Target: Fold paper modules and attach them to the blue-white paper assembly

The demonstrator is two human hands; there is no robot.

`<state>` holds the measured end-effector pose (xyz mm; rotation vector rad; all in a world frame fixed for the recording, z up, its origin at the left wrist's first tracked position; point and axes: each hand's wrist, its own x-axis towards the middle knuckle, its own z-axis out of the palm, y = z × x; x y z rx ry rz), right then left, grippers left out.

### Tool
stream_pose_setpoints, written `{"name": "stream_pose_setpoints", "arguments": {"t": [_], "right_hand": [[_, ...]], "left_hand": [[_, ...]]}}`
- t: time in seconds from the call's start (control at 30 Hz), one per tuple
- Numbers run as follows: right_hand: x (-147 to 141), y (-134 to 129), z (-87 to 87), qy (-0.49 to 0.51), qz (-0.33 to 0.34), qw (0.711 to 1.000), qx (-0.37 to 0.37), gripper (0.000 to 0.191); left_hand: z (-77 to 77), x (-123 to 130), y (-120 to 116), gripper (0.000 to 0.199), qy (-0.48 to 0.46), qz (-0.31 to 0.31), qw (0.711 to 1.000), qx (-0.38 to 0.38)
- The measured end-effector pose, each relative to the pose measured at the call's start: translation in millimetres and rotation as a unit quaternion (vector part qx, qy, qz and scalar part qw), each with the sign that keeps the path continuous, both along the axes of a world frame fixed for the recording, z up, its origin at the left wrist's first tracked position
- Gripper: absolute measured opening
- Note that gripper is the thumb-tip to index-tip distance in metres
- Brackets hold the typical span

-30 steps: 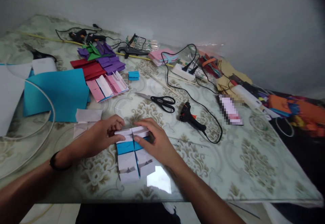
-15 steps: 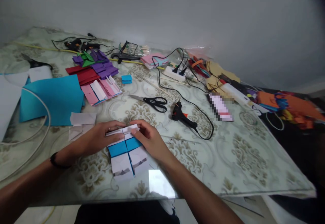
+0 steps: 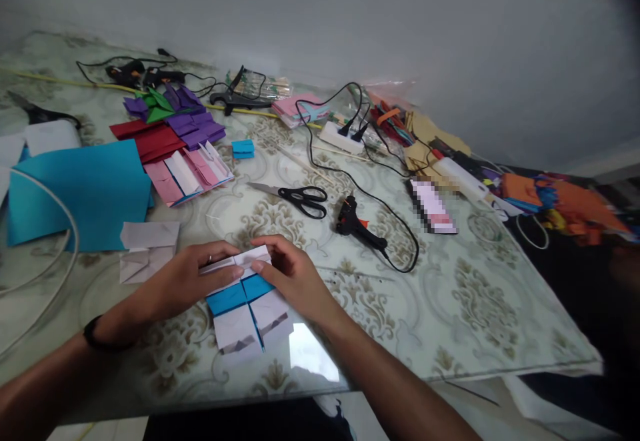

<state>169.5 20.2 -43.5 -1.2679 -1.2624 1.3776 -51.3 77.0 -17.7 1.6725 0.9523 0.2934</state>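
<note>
A folded white and blue paper piece (image 3: 257, 285) lies in front of me, with a blue band across it and a slit down its middle. My left hand (image 3: 207, 269) grips its far left edge, thumb pressed on top and fingers behind. At the far right edge, my right hand (image 3: 287, 271) pinches the same piece between thumb and fingers. The fingertips behind the paper are hidden. To the left of my left hand lies a folded white paper (image 3: 150, 237). Black-handled scissors (image 3: 300, 197) and a black glue gun (image 3: 357, 224) rest beyond my right hand.
Blue sheets (image 3: 80, 194) and a white cable (image 3: 70, 221) lie at left. Folded pink pieces (image 3: 187, 171), red paper (image 3: 145, 137) and purple paper (image 3: 195, 127) are behind. A power strip (image 3: 343, 139) with black cords stands farther back; a pixelated phone-like object (image 3: 433, 206) is right.
The view has shifted, so most things on the table appear a little farther left. Both hands keep their hold on the folded paper, which looks nearly the same.
</note>
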Motion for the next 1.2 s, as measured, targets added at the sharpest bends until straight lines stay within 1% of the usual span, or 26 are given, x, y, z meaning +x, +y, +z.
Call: {"name": "stream_pose_setpoints", "arguments": {"t": [0.13,0.3,0.47,0.57,0.7,0.9,1.07,1.2], "right_hand": [[0.0,-1.3,0.0,0.011,0.009,1.000,-0.013,0.035],[1.3,-2.0,0.2,0.009,0.015,1.000,-0.017,0.037],[2.2,-2.2,-0.9,-0.008,0.017,1.000,-0.011,0.038],[2.4,-2.2,-0.8,-0.006,0.019,1.000,-0.015,0.038],[2.4,-1.7,0.3,0.006,0.019,1.000,-0.020,0.038],[1.7,-0.4,2.2,0.038,0.021,0.999,-0.019,0.037],[1.2,0.3,3.7,0.048,0.021,0.999,-0.013,0.037],[1.8,0.1,2.8,0.043,0.021,0.999,-0.006,0.039]], "left_hand": [[1.6,-3.0,-0.7,0.033,-0.005,-0.004,1.000,-0.007],[-1.4,-5.7,-0.8,0.033,-0.023,-0.009,0.999,-0.023],[-1.5,-6.2,-0.8,0.032,-0.023,-0.009,1.000,-0.008],[-0.5,-6.5,-0.9,0.033,-0.030,-0.015,0.999,-0.016],[0.7,-7.2,-0.7,0.036,-0.032,-0.016,0.999,-0.035],[0.3,-8.9,0.2,0.036,-0.027,-0.026,0.999,-0.033],[2.0,-6.1,-0.5,0.037,-0.034,-0.016,0.999,-0.024],[0.9,-3.6,-1.8,0.040,-0.001,0.010,1.000,-0.008]]}}
